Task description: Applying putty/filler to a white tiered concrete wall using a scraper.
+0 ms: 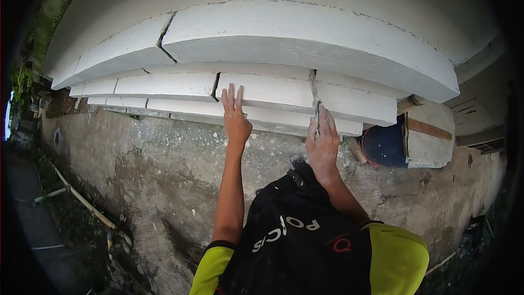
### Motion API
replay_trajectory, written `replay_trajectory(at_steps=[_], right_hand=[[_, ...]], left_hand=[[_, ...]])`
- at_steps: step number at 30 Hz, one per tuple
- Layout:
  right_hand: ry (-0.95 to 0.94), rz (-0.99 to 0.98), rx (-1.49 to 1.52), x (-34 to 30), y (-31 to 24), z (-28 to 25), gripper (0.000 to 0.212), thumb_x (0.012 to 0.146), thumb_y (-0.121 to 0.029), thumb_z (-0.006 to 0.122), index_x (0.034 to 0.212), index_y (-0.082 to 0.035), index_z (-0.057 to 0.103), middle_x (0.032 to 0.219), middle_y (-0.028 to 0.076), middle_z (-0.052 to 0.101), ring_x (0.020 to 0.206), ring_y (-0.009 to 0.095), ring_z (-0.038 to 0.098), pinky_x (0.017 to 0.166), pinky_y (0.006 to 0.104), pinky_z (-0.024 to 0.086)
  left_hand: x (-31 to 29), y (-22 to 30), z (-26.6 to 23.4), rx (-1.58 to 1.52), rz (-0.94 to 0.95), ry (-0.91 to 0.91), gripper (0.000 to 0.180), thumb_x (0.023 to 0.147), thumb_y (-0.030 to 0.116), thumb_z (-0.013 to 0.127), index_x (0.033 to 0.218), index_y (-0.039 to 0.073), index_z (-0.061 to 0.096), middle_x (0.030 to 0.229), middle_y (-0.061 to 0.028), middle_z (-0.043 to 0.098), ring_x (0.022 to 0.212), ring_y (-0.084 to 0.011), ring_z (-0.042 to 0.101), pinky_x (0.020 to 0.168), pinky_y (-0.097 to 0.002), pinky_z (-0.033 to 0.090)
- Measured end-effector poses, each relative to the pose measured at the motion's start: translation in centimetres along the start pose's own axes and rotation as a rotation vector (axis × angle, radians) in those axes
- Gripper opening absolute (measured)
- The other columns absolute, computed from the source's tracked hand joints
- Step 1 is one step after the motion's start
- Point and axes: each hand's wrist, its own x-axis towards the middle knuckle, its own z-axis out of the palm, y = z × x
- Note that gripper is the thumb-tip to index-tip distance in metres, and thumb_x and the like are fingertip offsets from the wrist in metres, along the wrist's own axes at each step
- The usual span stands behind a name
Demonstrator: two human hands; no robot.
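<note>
White-painted blocks in stepped rows point(267, 87) run across in front of me, with dark gaps between some of them. My left hand point(237, 125) rests on the middle row with its fingers stretched out, just right of a dark open gap point(216, 86). My right hand point(323, 145) is closed around a slim scraper-like tool point(317, 110), which stands upright along a joint in the same row. Grey material point(313, 83) shows in that joint above the tool. My fingers cover much of the tool, so its exact shape cannot be made out.
The top row point(305, 27) juts out above and has a long crack-like gap point(165, 35) at left. Below lies stained, paint-spotted concrete point(164, 169). A dark blue object point(384, 145) and a pale panel point(431, 139) are at right. Pipes point(87, 205) lie at lower left.
</note>
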Motion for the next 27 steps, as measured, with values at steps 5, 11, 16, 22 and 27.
replay_trajectory(at_steps=[5, 11, 16, 22, 27], right_hand=[[0.016, 0.019, 0.043, 0.5, 0.6, -1.5, 0.039, 0.095, -0.004, 0.061, 0.133, 0.004, 0.058, 0.122, 0.026, 0.065, 0.114, 0.041, 0.064, 0.097, 0.0445, 0.052], [0.023, 0.078, 0.078, 2.9, 0.6, -0.8, 0.036, 0.093, -0.006, 0.062, 0.128, 0.002, 0.062, 0.119, 0.026, 0.066, 0.110, 0.041, 0.065, 0.094, 0.0444, 0.053], [0.118, 0.035, 0.051, 3.3, -0.7, -5.0, 0.038, 0.081, 0.001, 0.072, 0.118, -0.001, 0.065, 0.107, 0.020, 0.070, 0.094, 0.035, 0.069, 0.085, 0.0403, 0.055], [0.146, 0.251, 0.232, 5.0, 0.9, -5.9, 0.025, 0.079, -0.004, 0.082, 0.101, -0.001, 0.069, 0.087, 0.010, 0.071, 0.077, 0.019, 0.070, 0.075, 0.0309, 0.056], [0.412, 0.052, 0.497, 7.0, 4.9, -1.8, 0.010, 0.092, -0.007, 0.070, 0.095, -0.001, 0.063, 0.079, 0.005, 0.065, 0.068, 0.014, 0.061, 0.069, 0.0294, 0.053]], left_hand=[[-0.1, -0.4, 0.1, -0.004, 0.017, 0.015, 0.098, 0.062, -0.026, 0.048, 0.152, 0.012, 0.039, 0.163, -0.0164, 0.029, 0.149, -0.0464, 0.023, 0.116, -0.0491, 0.036], [0.0, -0.2, -0.2, 0.004, 0.007, 0.025, 0.101, 0.060, -0.027, 0.049, 0.152, 0.012, 0.040, 0.163, -0.0160, 0.029, 0.150, -0.0456, 0.023, 0.116, -0.0487, 0.036], [-0.4, -0.1, 0.1, 0.016, -0.005, -0.007, 0.101, 0.060, -0.027, 0.052, 0.152, 0.012, 0.039, 0.162, -0.0164, 0.029, 0.150, -0.0455, 0.023, 0.115, -0.0483, 0.037], [-0.2, -0.1, -0.1, 0.005, -0.016, 0.006, 0.100, 0.060, -0.027, 0.052, 0.152, 0.012, 0.040, 0.162, -0.0163, 0.030, 0.149, -0.0450, 0.024, 0.113, -0.0477, 0.040], [0.1, -0.3, 0.2, 0.019, -0.002, 0.023, 0.099, 0.061, -0.026, 0.052, 0.152, 0.013, 0.041, 0.162, -0.0137, 0.030, 0.150, -0.0441, 0.024, 0.111, -0.0470, 0.043]])
